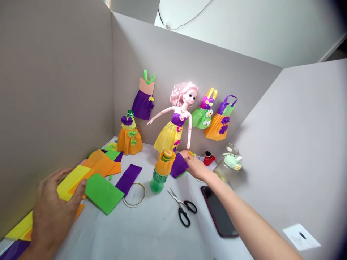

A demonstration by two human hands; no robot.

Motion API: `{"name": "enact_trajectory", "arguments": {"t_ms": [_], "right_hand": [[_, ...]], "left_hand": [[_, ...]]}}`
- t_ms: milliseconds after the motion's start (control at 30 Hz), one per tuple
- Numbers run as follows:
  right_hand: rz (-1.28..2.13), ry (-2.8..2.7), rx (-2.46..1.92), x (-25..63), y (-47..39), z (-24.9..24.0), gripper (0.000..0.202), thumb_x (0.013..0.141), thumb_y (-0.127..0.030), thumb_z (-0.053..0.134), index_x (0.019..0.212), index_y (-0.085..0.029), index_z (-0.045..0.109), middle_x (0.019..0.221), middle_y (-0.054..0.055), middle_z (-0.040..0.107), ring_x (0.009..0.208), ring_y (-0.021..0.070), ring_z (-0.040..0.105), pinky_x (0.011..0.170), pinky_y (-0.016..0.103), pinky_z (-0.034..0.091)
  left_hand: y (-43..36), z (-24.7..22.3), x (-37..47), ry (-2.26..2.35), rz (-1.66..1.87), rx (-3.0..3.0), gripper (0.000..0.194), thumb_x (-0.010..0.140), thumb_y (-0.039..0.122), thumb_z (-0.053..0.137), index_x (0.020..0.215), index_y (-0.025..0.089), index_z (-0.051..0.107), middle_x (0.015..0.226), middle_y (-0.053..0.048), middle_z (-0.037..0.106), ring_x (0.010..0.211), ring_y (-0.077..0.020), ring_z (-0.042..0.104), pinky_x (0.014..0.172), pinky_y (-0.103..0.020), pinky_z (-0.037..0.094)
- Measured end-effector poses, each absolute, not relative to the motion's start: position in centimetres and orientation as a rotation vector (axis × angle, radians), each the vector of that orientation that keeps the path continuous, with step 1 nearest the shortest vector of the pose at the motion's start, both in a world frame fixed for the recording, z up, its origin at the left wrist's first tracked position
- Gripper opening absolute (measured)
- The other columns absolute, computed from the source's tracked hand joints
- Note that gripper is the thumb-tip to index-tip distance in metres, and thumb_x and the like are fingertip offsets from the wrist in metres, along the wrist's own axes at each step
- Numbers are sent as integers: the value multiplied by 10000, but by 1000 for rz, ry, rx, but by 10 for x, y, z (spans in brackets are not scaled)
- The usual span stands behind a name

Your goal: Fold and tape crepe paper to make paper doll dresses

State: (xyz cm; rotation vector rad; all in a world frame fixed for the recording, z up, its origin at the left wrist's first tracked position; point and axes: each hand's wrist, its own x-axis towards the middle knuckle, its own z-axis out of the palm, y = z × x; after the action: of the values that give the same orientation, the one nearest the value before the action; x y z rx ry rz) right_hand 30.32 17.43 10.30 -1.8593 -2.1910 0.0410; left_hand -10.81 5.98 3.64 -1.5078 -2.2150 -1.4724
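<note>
At the lower left, my left hand is closed around yellow and orange cloth pieces, thumb on the near side. A green cloth piece lies just right of its thumb. My right hand reaches to the back of the table, fingers together on the edge of a purple and peach piece of cloth. A green bottle with orange cloth around its upper part stands upright left of that hand. Behind it is a pink-haired doll in a purple and yellow dress.
Black-handled scissors lie open before the bottle, beside a tape roll. A phone lies under my right forearm. A jar stands by the right wall. A dressed bottle stands back left; small dresses hang behind.
</note>
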Motion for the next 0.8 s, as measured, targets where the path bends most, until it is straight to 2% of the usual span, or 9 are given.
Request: {"name": "enact_trajectory", "arguments": {"t_ms": [67,133,200,267,533,633,733,800], "right_hand": [[-65,-2347,-1861,301,204,101,273,929,-329,634,1144,-159,637,1181,85,645,1021,219,634,880,421,525],[-170,-2484,-1848,296,227,96,315,952,-339,604,1222,-175,595,1261,89,604,1078,233,619,912,458,528],[-265,-2578,-1841,293,243,89,325,954,-337,602,1239,-181,587,1283,93,592,1094,239,614,917,461,530],[-342,-2642,-1839,292,254,83,325,955,-337,601,1240,-183,587,1281,94,594,1088,236,617,911,456,534],[-472,-2755,-1816,325,243,100,318,952,-343,607,1213,-161,601,1242,103,613,1054,226,630,896,434,540],[-456,-2733,-1811,343,223,116,264,951,-344,604,1127,-149,630,1135,76,653,999,211,640,893,433,524],[-402,-2689,-1799,355,203,129,111,942,-200,565,996,-155,650,922,38,694,872,176,644,944,400,445],[-363,-2647,-1791,359,191,136,150,913,-118,527,981,-173,649,890,40,705,849,171,637,963,366,393]], "left_hand": [[55,44,-97,-2200,-1480,-1584,418,893,512,466,1262,316,478,1336,-23,537,1271,-342,498,1018,-528,462],[53,46,-89,-2232,-1479,-1723,442,895,490,460,1251,232,500,1334,-82,540,1243,-346,516,889,-460,528],[53,44,-85,-2266,-1485,-1830,452,894,489,465,1256,222,509,1353,-98,526,1211,-330,536,734,-374,546],[54,40,-84,-2279,-1484,-1886,436,895,493,472,1252,247,519,1358,-87,522,1187,-311,548,645,-329,528],[57,30,-84,-2163,-1520,-1973,383,913,506,459,1196,265,550,1316,-70,551,1233,-297,526,650,-315,522],[56,28,-79,-2130,-1530,-2033,364,921,493,462,1188,265,558,1308,-66,561,1242,-295,522,709,-333,533],[55,24,-73,-2105,-1516,-2132,358,929,484,461,1200,272,559,1302,-58,571,1248,-291,524,838,-381,535],[54,22,-69,-2082,-1521,-2175,352,922,488,466,1176,270,573,1279,-56,587,1240,-289,536,892,-406,528]]}}
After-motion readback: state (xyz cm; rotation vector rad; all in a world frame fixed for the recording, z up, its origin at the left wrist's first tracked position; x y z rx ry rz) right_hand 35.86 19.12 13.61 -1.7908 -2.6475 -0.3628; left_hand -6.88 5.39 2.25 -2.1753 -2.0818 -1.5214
